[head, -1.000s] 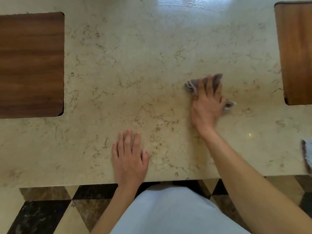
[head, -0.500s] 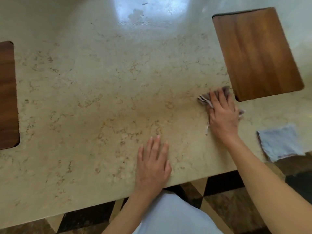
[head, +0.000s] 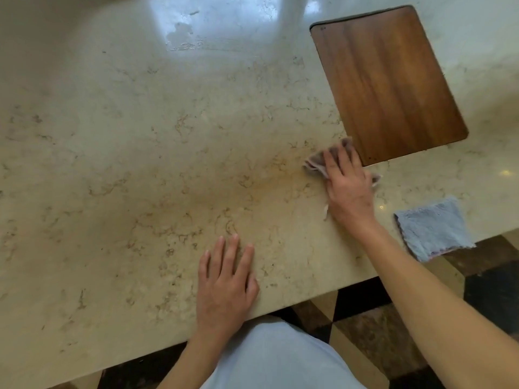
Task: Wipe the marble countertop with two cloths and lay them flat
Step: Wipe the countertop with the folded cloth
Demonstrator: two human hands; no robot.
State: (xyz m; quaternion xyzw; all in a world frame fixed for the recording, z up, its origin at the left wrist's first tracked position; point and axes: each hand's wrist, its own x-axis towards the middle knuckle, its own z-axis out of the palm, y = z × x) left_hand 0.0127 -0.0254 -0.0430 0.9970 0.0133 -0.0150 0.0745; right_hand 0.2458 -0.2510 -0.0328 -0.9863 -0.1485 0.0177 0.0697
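On the marble bench (head: 140,164), the right hand (head: 348,189) lies palm down with fingers spread over a crumpled grey-pink cloth (head: 316,161), pressing it to the stone rather than clenching it. The cloth sits toward the right side of the bench, its far tip touching the near-left corner of a dark wooden board (head: 387,85). The left hand (head: 224,284) rests flat and released on bare marble at the near edge, holding nothing. A second cloth, pale blue (head: 432,228), lies spread at the near right edge of the bench, one corner overhanging the edge above the patterned floor (head: 373,338).
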